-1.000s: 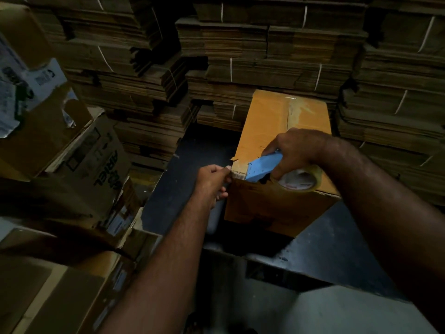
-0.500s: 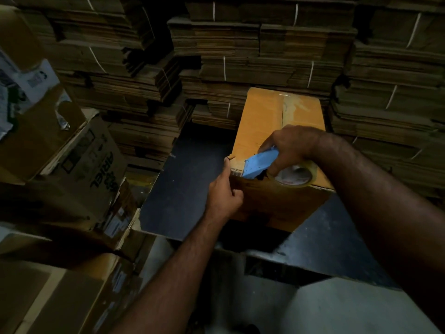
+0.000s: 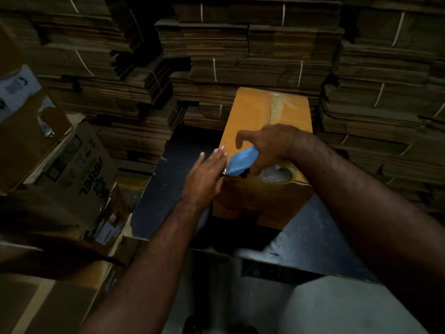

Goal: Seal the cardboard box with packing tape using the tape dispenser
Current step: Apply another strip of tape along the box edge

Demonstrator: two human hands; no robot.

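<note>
Cardboard box (image 3: 250, 126) stands closed on the dark desk (image 3: 313, 235), centre of view, right in front of both hands. Strip of clear tape (image 3: 279, 107) runs down the middle seam of its top. Blue tape dispenser (image 3: 242, 161) sits at the box's near top edge, nose pointing left toward the near-left corner; its tape roll (image 3: 286, 171) lies at the near edge, partly under the right wrist.

Right hand (image 3: 269, 145) comes in from the right over the box top, fingers wrapped round the dispenser body, index finger lifted and stretched out toward the left. Left hand (image 3: 204, 177) is at the box's near-left corner, fingers straight and together, flat against the upper left side of the box, fingertips (image 3: 220, 150) reaching the top edge just beside the dispenser's nose. It holds nothing. The hands are near each other, almost touching at the dispenser tip; actual contact hard to tell.

Containers: the box is shut, contents not visible. On the left, a printed carton (image 3: 79, 169) leans tilted among other cartons; contents unclear. Bundles of flattened cardboard (image 3: 240, 49) tied with white string are stacked behind and on both sides of the box.
</note>
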